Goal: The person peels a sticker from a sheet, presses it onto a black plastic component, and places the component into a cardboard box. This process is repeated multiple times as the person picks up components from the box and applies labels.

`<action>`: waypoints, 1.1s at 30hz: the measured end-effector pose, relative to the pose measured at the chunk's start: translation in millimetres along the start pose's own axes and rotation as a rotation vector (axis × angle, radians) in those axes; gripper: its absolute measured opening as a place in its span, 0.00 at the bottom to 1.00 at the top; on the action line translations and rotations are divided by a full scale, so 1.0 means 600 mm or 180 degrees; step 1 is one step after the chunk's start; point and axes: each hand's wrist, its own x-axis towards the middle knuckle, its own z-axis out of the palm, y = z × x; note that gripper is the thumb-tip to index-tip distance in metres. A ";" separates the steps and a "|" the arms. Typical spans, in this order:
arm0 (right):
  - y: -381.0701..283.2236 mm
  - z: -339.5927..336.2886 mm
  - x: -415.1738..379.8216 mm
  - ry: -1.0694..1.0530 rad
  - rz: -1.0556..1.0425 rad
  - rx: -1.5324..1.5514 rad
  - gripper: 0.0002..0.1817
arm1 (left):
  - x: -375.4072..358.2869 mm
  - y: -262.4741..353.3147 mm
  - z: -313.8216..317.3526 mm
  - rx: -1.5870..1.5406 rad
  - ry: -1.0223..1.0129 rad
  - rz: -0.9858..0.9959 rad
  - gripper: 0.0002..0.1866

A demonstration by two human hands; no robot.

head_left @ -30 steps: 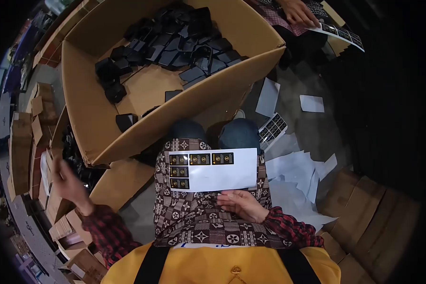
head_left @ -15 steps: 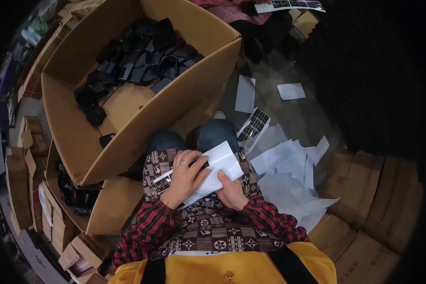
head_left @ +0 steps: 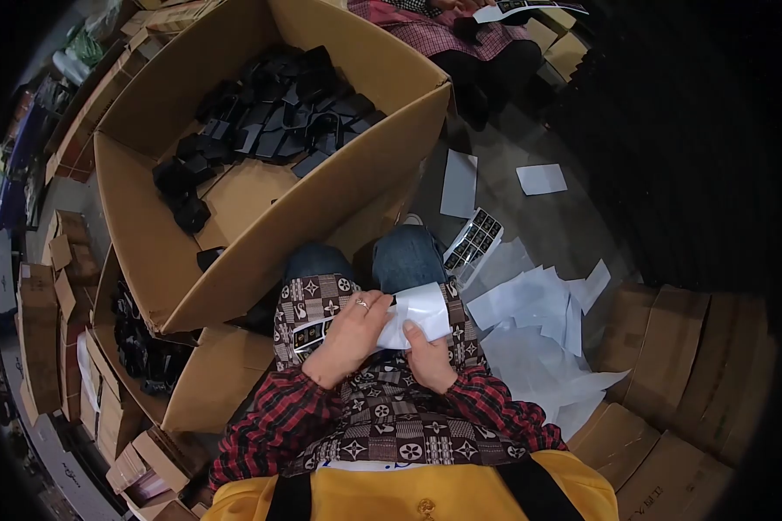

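Note:
Over my lap lies a sticker sheet [head_left: 423,311], its white backing bent up and curled on the right. Black printed labels [head_left: 308,335] show at its left end, beside my wrist. My left hand [head_left: 353,337], with a ring on one finger, lies across the sheet, fingers bent and pressed together at the edge of the curled part. What sits under those fingertips is hidden. My right hand [head_left: 428,358] grips the white part from below right, thumb on top and the other fingers out of sight behind it. The patterned apron [head_left: 391,425] is beneath both hands.
A large cardboard box [head_left: 313,221] holding black plastic pieces [head_left: 278,113] stands ahead left; a smaller box [head_left: 222,373] is below it. White papers [head_left: 530,304] and another label sheet [head_left: 473,239] lie at right, near closed cartons [head_left: 660,347]. Another person's lap [head_left: 495,39] shows ahead.
The white backing is folded over more and looks shorter than before. My left hand has shifted slightly right, its fingers closer together. The whole view has moved a little.

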 end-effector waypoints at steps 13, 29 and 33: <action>-0.034 0.011 -0.010 -0.0108 -0.0167 -0.0408 0.14 | -0.012 -0.011 0.007 -0.1668 0.0145 -0.0905 0.07; -0.220 0.081 0.082 -0.0942 0.0786 -0.0129 0.06 | 0.149 -0.005 -0.205 0.0305 -0.0315 0.2033 0.17; -0.240 0.095 0.149 -0.0360 -0.0791 -0.0370 0.07 | 0.308 -0.189 -0.250 -0.0751 -0.0087 0.0337 0.16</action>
